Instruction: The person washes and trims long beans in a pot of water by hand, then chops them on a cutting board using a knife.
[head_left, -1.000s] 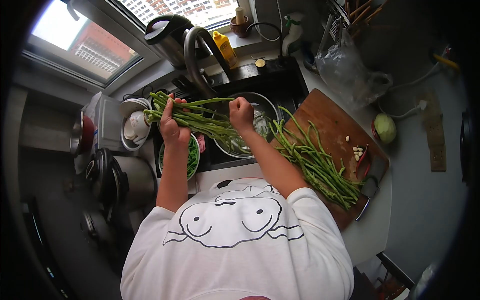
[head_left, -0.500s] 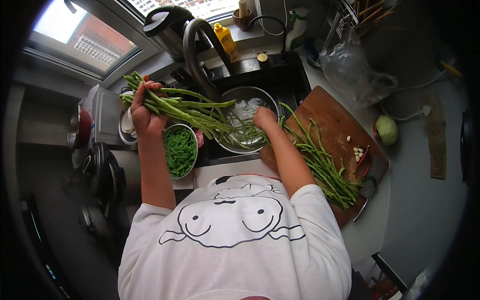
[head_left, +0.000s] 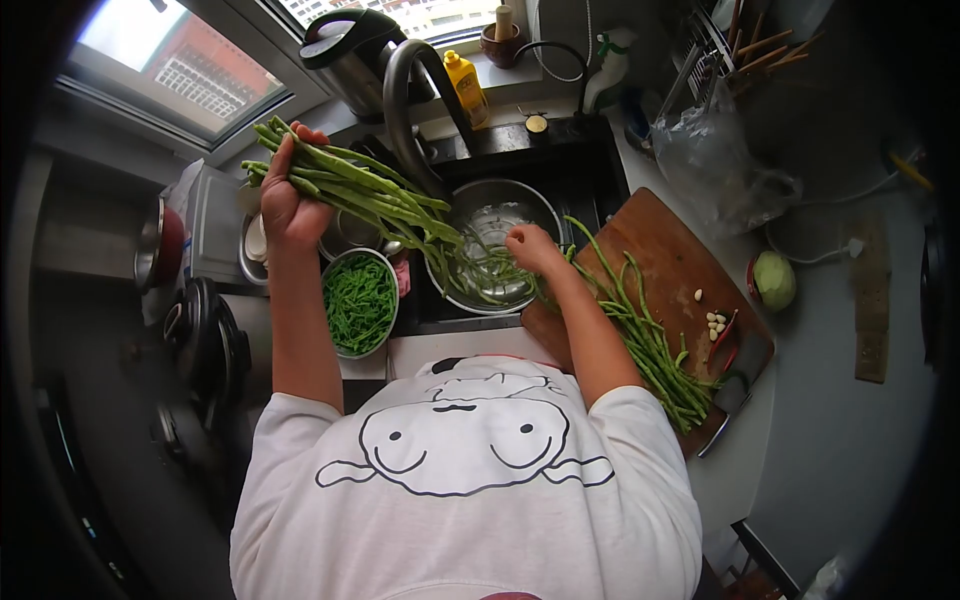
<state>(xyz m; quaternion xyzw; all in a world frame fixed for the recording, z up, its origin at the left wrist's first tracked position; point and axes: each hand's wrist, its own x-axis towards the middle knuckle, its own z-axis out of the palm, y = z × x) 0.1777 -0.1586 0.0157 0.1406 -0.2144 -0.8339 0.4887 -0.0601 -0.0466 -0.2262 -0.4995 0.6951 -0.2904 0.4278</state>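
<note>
A bunch of long green beans (head_left: 375, 190) is gripped in my left hand (head_left: 293, 200), raised at the left of the sink. The beans slant down to the right, their far ends hanging in a metal basin (head_left: 548, 205) with water in it. Over the basin's right side is my right hand (head_left: 535, 248), fingers curled together. Whatever those fingers hold, if anything, is too small to make out. More long beans (head_left: 650, 345) lie on the wooden chopping board (head_left: 685, 250) at the right. Left of the basin stands a bowl of cut green beans (head_left: 360, 300).
The faucet (head_left: 400, 110) arches over the black sink (head_left: 590, 150). Behind stand an electric kettle (head_left: 350, 55) and a yellow bottle (head_left: 465, 85). Garlic cloves (head_left: 716, 325) and a red chili (head_left: 722, 340) lie on the board. A plastic bag (head_left: 710, 150) and a green round vegetable (head_left: 773, 282) are at the right.
My left hand has tilted the bean bunch a little more steeply, its tips still in the basin. My right hand has shifted slightly lower over the basin. The view has shifted slightly.
</note>
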